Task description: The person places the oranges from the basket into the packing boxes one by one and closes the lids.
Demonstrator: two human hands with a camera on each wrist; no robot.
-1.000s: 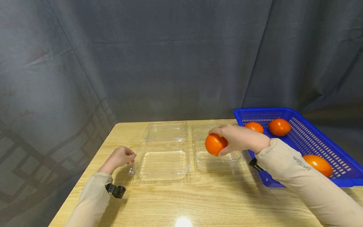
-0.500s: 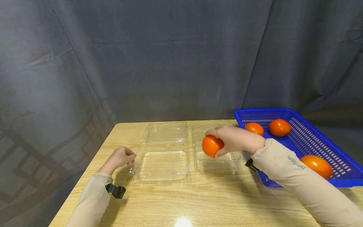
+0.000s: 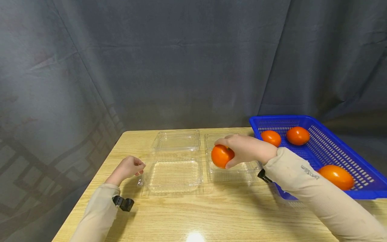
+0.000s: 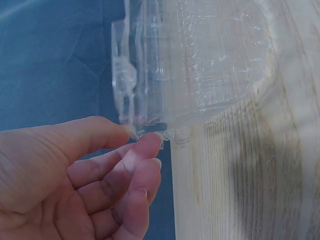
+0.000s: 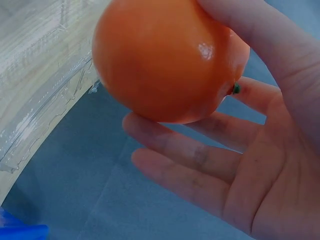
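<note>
My right hand [image 3: 243,148] grips a round orange-red fruit [image 3: 222,156] above the right clear plastic container [image 3: 229,175]. In the right wrist view the thumb and fingers hold the fruit [image 5: 165,60], its green stem end facing the palm. My left hand [image 3: 128,168] is at the left edge of the other clear container [image 3: 175,176], which lies with its lid part folded back. Seen from the left wrist, thumb and index finger of the left hand [image 4: 95,175] pinch the corner of the clear container [image 4: 145,75].
A blue basket [image 3: 347,154] stands on the right side of the wooden table [image 3: 187,215], holding several fruits, among them one at the back [image 3: 298,135] and one near the front [image 3: 336,177]. A dark curtain [image 3: 193,67] hangs behind the table.
My right hand has moved a little to the left with the fruit, staying above the right container. My left hand has stayed in place.
</note>
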